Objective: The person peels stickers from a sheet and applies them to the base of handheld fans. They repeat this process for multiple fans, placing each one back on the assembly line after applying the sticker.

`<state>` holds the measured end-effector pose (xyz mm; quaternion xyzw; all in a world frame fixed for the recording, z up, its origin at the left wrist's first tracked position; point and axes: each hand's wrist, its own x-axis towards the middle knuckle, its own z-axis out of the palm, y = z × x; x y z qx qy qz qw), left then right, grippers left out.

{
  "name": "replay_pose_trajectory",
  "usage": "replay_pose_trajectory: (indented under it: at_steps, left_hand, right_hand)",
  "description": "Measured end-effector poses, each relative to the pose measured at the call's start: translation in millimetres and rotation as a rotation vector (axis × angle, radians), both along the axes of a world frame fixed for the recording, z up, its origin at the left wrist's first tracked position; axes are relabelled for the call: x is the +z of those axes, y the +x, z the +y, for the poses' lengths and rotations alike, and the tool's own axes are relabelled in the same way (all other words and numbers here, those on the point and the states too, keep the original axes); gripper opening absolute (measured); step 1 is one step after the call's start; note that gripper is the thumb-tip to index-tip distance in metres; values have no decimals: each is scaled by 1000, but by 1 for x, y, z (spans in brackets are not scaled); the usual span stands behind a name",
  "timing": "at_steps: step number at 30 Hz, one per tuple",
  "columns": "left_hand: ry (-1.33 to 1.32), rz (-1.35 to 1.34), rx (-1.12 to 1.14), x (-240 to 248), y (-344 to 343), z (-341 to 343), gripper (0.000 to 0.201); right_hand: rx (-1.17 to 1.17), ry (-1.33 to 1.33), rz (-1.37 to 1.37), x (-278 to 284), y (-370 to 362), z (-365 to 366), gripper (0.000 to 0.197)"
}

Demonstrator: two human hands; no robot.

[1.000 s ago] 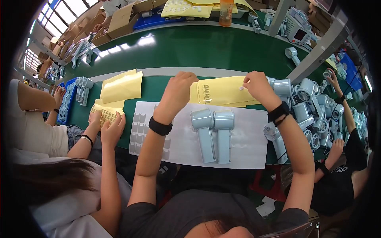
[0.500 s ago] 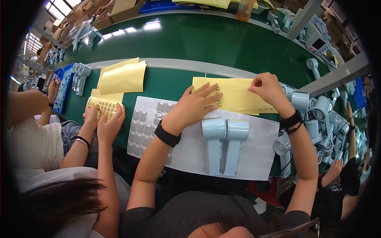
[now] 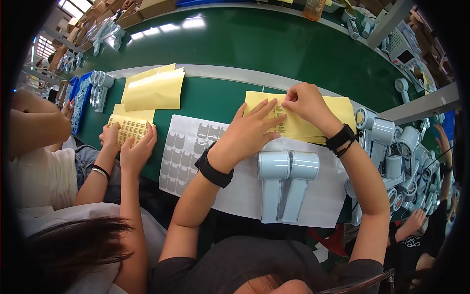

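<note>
On the green surface (image 3: pixel 210 93), two pale blue fans (image 3: pixel 270 196) are lying side by side on a white sheet (image 3: pixel 240 196) nearer you, a heap of fans (image 3: pixel 394 166) is crowding the right, and your left hand (image 3: pixel 245 134) is partly covering the yellow sheet (image 3: pixel 318 116), its grip resting with fingers apart. That sheet is lying flat, showing small dark labels (image 3: pixel 280 126) toward its left, where your right hand (image 3: pixel 306 103) is keeping its grip together, around what I cannot tell. Its long axis is running left to right, slanting slightly toward you
</note>
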<state>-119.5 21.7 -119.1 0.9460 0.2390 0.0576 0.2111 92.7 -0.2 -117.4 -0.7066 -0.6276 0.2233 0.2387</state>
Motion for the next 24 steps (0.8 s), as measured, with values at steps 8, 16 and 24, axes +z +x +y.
replay_pose_trajectory:
  at_steps: [8,16,24]
  left_hand:
    - [27,-23,-7,1,3,-3,43]
    - [79,-82,-8,-4,-5,-2,40]
    - [69,-96,-30,-10,0,0,38]
  right_hand:
    - [39,-63,411,35,9,-29,17]
    - [-84,-174,653,102,-30,-170,11]
    - [-186,-323,681,49,-63,-235,14]
